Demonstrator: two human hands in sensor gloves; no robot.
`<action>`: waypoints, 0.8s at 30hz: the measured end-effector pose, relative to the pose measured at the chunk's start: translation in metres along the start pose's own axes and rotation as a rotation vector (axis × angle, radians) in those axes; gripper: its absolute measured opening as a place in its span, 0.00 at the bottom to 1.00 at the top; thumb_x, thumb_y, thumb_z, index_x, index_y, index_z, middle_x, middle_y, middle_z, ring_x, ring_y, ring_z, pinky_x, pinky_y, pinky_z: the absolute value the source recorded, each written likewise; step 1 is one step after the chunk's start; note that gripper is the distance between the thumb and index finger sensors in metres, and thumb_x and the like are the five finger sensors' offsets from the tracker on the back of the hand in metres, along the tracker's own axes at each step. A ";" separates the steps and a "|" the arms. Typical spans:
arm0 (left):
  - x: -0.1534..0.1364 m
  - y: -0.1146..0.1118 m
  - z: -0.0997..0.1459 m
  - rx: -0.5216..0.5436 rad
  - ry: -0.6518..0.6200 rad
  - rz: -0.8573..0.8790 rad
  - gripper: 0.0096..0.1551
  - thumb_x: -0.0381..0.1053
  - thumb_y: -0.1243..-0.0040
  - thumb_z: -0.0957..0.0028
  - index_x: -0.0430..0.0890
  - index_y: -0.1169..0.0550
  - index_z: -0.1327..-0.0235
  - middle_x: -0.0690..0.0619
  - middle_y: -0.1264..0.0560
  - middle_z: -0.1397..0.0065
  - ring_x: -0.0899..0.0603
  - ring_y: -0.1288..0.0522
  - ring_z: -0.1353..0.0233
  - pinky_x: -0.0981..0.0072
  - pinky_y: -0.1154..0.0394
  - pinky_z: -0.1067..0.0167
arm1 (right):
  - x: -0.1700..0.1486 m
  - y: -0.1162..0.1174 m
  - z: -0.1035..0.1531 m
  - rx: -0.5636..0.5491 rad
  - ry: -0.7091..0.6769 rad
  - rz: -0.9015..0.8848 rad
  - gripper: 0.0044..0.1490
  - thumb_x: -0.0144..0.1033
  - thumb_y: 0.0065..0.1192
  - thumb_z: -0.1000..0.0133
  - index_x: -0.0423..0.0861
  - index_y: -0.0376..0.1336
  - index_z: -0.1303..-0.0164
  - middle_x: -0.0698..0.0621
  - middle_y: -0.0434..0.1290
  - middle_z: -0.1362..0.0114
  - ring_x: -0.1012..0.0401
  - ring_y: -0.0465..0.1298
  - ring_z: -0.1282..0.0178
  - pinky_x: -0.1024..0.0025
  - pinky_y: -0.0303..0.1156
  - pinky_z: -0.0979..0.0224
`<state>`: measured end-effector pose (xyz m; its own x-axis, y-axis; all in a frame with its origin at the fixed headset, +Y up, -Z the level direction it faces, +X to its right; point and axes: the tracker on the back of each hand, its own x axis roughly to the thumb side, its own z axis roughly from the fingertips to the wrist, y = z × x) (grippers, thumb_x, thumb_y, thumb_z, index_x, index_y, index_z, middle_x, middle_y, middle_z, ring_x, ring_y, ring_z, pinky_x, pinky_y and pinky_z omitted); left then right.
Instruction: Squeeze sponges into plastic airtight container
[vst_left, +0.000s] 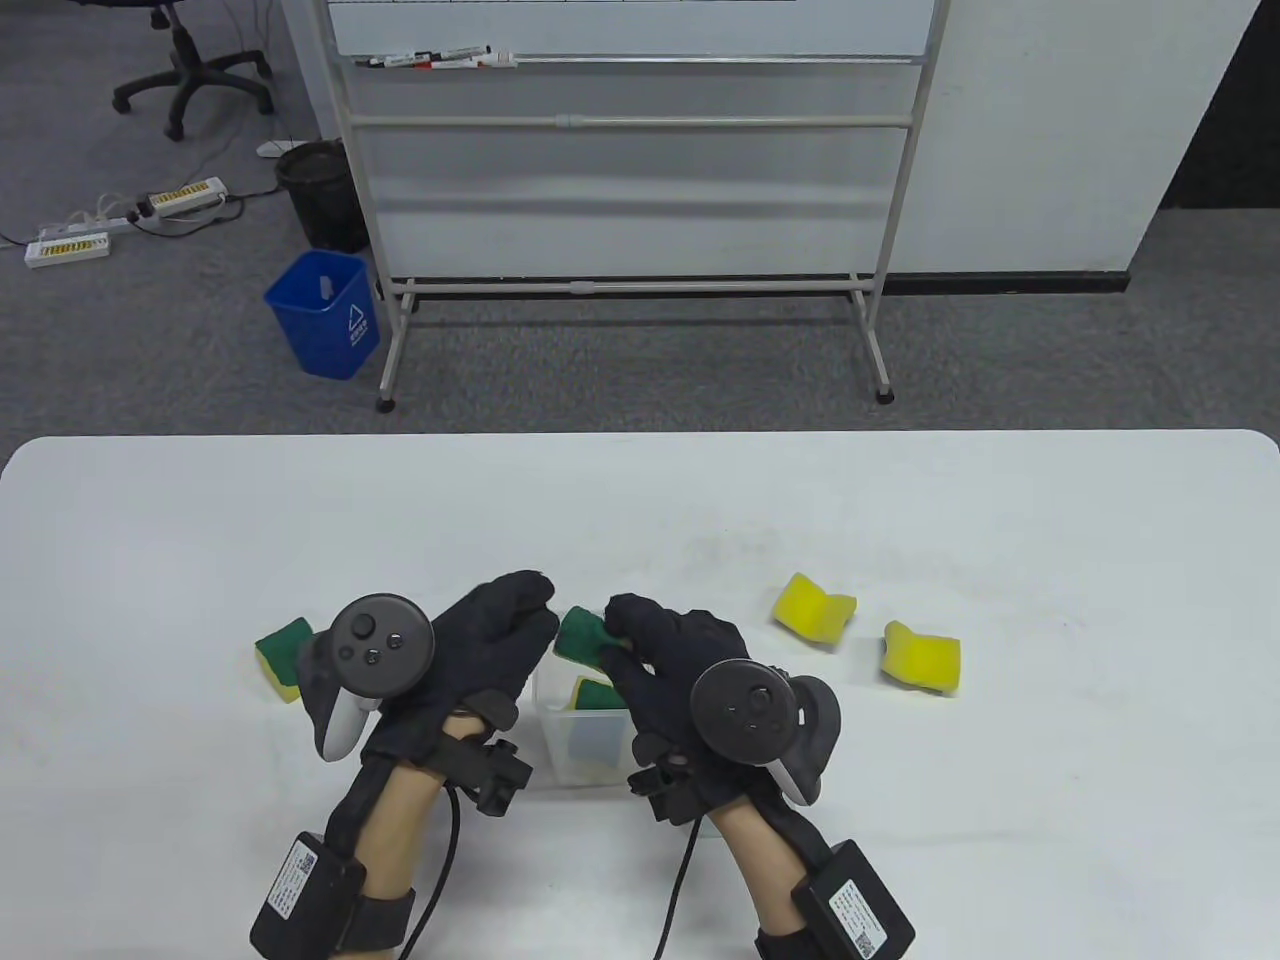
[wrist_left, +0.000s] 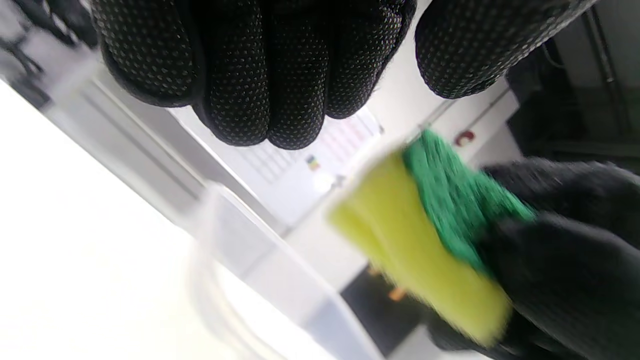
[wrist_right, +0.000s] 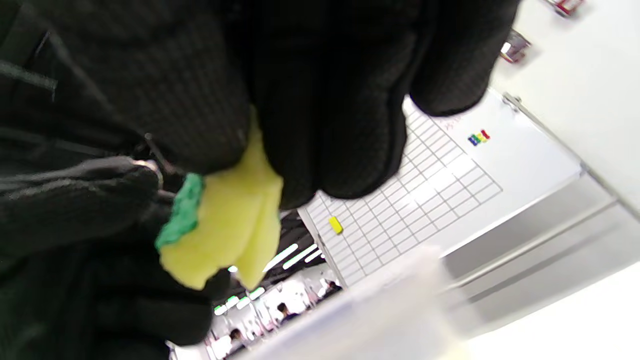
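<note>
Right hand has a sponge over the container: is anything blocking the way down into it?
No lid shows on the plastic container; its mouth is open. One sponge already sits inside, against the near right side. The held sponge in the right hand hangs above the far rim. The left hand hovers beside the container, not over its mouth.

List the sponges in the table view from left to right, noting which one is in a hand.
Sponge lying left of the left hand → sponge pinched in the right hand → folded yellow sponge → rightmost yellow sponge. I left out the sponge in the container; it sits directly below the held one.
</note>
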<state>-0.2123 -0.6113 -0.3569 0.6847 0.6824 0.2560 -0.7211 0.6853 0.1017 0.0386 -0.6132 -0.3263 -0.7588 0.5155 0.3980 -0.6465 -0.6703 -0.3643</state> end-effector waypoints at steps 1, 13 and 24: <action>-0.004 0.003 0.000 0.014 0.023 -0.043 0.35 0.63 0.41 0.47 0.47 0.26 0.31 0.43 0.20 0.32 0.36 0.21 0.35 0.45 0.23 0.39 | 0.001 0.002 0.000 0.010 -0.012 0.028 0.32 0.44 0.81 0.57 0.51 0.75 0.41 0.53 0.87 0.47 0.54 0.86 0.47 0.47 0.72 0.29; -0.044 0.009 -0.007 0.064 0.206 -0.340 0.35 0.63 0.40 0.48 0.46 0.26 0.31 0.41 0.21 0.31 0.35 0.22 0.35 0.43 0.23 0.39 | 0.006 0.025 0.003 0.095 -0.093 0.189 0.30 0.46 0.82 0.58 0.52 0.78 0.44 0.55 0.86 0.43 0.53 0.82 0.37 0.46 0.70 0.27; -0.066 0.007 -0.010 0.036 0.293 -0.389 0.35 0.62 0.40 0.48 0.46 0.26 0.31 0.41 0.21 0.30 0.35 0.22 0.34 0.43 0.23 0.39 | 0.005 0.027 0.005 0.066 -0.096 0.212 0.27 0.51 0.76 0.54 0.54 0.81 0.47 0.53 0.83 0.34 0.52 0.79 0.32 0.48 0.69 0.27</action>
<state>-0.2614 -0.6495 -0.3823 0.9013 0.4242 -0.0880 -0.4060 0.8978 0.1705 0.0181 -0.6312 -0.3296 -0.8638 0.3089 0.3979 -0.4649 -0.7931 -0.3936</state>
